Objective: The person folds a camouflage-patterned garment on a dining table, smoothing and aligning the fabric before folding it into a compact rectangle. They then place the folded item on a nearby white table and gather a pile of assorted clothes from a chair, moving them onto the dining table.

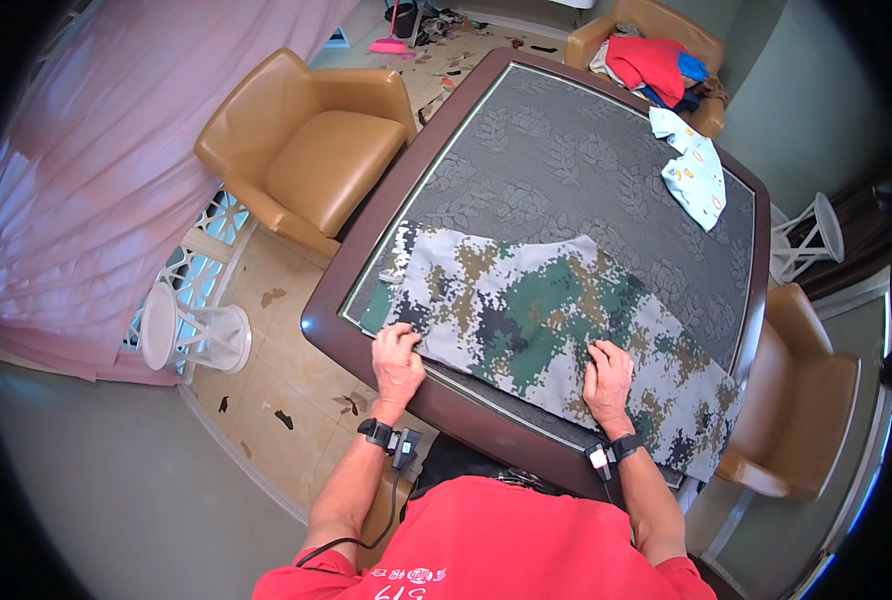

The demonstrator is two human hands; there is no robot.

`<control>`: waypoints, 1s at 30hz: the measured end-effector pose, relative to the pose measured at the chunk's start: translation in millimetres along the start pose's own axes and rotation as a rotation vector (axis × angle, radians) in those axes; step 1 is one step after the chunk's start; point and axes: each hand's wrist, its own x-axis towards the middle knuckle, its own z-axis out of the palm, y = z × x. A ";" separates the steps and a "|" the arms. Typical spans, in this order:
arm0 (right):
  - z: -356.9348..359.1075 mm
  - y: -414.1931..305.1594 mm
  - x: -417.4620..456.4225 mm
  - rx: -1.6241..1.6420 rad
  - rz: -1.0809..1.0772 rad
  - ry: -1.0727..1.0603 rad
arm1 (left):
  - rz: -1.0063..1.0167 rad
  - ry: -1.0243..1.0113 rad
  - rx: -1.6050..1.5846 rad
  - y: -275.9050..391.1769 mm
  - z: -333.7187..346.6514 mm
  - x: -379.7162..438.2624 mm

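A piece of camouflage cloth (521, 300), folded flat with a pixel pattern of green, brown, black and pale grey, lies across the near part of the table (483, 172). Its right end hangs over the table's edge. My left hand (397, 367) is at the cloth's near left corner, fingers bent; whether they pinch the fabric is unclear. On top of the cloth, near its front edge, rests my right hand (609, 382) with curled fingers, their grip hidden by the hand. Farther off on the tabletop lies a light blue printed cloth garment (693, 169).
Tan armchairs stand at the left (326, 157) and right (806, 397). Another armchair (626, 22) at the far side holds a pile of clothes (648, 67). White stools (198, 330) stand by the walls. Scraps and a pink broom (388, 45) are on the floor beyond.
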 end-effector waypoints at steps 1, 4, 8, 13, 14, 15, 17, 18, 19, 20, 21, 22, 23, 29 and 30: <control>0.5 -0.9 0.2 -0.007 0.008 -0.001 | -0.058 0.059 -0.024 -7.2 -2.7 3.6; 1.2 -2.8 1.7 -0.042 -0.002 -0.007 | -0.271 0.193 0.115 -27.7 -6.9 19.1; 1.2 -4.8 3.3 -0.064 0.001 -0.020 | -0.443 0.020 0.048 -50.3 -15.4 37.7; 2.5 -6.7 3.0 -0.079 0.038 -0.014 | -0.518 -0.047 0.027 -56.3 -20.1 39.6; 3.0 -6.9 2.8 -0.087 0.052 -0.018 | -0.506 -0.026 -0.014 -55.5 -20.2 39.0; 4.1 -7.3 3.2 -0.084 0.061 -0.014 | -0.529 -0.023 -0.048 -54.4 -19.8 39.7; 4.9 -8.3 3.0 -0.097 0.077 -0.028 | -0.625 -0.029 -0.106 -49.7 -20.3 39.8; 5.6 -8.5 3.5 -0.088 0.068 -0.012 | -0.616 -0.030 -0.173 -47.3 -20.8 40.5; 5.8 -8.8 3.4 -0.082 0.084 -0.017 | -0.669 -0.057 -0.230 -44.8 -21.1 41.2; 6.5 -8.8 3.8 -0.087 0.070 -0.011 | -0.677 -0.058 -0.287 -40.1 -20.6 39.4; 6.9 -8.8 3.7 -0.084 0.070 -0.011 | -0.706 -0.051 -0.337 -35.2 -19.3 37.4; 7.3 -8.6 3.9 -0.082 0.071 -0.009 | -0.643 -0.001 -0.291 -30.2 -16.8 35.3; 7.4 -8.5 3.8 -0.072 0.064 0.005 | -0.589 0.019 -0.277 -27.3 -15.5 33.6; 7.6 -7.5 3.1 -0.071 0.082 -0.002 | -0.565 -0.003 -0.005 -37.9 -21.5 39.9; 7.7 -7.6 3.1 -0.069 0.083 -0.002 | -0.558 -0.066 -0.006 -38.9 -23.6 41.0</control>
